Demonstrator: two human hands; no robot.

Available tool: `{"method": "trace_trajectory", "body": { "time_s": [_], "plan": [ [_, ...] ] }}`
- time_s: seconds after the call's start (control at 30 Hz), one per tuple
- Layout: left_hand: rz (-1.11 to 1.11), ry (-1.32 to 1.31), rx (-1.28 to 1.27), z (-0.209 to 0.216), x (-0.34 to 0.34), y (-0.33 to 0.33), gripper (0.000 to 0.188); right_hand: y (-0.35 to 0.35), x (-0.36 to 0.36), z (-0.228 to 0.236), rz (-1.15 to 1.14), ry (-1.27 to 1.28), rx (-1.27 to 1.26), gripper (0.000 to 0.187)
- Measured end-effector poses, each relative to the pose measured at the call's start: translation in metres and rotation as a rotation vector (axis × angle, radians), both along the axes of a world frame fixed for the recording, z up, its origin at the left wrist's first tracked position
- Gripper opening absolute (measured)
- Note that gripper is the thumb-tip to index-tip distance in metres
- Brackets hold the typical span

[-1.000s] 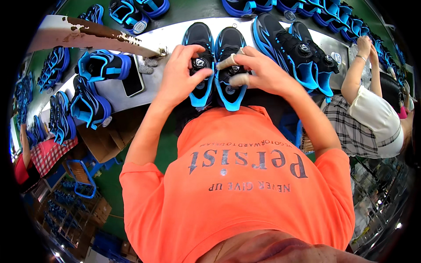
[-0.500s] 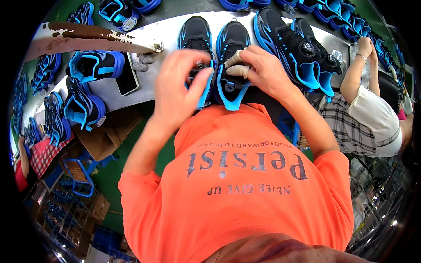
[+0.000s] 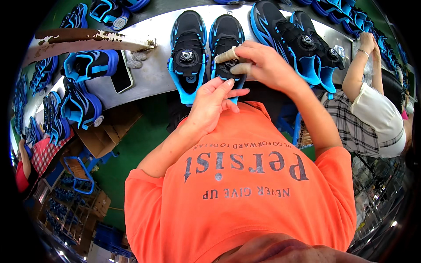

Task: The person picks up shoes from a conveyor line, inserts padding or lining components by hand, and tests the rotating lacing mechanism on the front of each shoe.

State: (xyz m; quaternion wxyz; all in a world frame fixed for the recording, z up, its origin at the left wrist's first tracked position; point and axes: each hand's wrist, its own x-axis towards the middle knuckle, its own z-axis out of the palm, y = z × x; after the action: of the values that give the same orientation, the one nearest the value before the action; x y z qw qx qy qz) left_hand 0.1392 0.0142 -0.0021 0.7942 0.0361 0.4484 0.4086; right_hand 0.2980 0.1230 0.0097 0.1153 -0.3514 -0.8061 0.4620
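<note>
- Right hand [image 3: 263, 63] grips the right shoe [image 3: 226, 33] at its dial.
- Left hand [image 3: 215, 103], at 6 o'clock, open, fingertips touch its heel.
- Left shoe [image 3: 187, 48] lies on the table [image 3: 149, 74].

A black sneaker [image 3: 226, 41] with blue trim and a dial closure, seemingly upright, toe away, on the desk [image 3: 149, 76].
</note>
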Motion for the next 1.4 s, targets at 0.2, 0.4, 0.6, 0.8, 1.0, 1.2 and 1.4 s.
{"method": "trace_trajectory", "body": {
  "time_s": [0.2,0.4,0.6,0.8,1.0,1.2,1.4],
  "plan": [
    [0.002,-0.013,0.005,-0.003,-0.001,0.0,0.021,0.007,-0.001,0.006,0.04,-0.047,0.076,0.036],
    [0.009,-0.026,-0.01,-0.001,0.0,0.006,0.021,0.0,-0.003,-0.009,-0.038,-0.039,0.078,0.036],
    [0.02,-0.047,-0.02,-0.004,-0.001,0.006,0.021,0.021,-0.002,-0.009,0.123,0.131,0.023,0.03],
    [0.065,-0.056,-0.038,-0.004,0.002,0.007,0.02,-0.007,-0.004,-0.017,-0.103,-0.031,0.129,0.033],
    [0.057,-0.055,-0.04,-0.007,0.001,0.005,0.021,0.021,0.001,-0.021,0.131,0.174,-0.007,0.036],
    [0.096,-0.046,-0.025,-0.009,0.008,0.003,0.023,-0.006,-0.005,-0.027,-0.135,0.016,0.089,0.036],
    [0.101,-0.07,-0.034,-0.011,0.01,0.006,0.023,0.022,-0.001,-0.027,0.104,0.208,0.064,0.032]
  ]
}}
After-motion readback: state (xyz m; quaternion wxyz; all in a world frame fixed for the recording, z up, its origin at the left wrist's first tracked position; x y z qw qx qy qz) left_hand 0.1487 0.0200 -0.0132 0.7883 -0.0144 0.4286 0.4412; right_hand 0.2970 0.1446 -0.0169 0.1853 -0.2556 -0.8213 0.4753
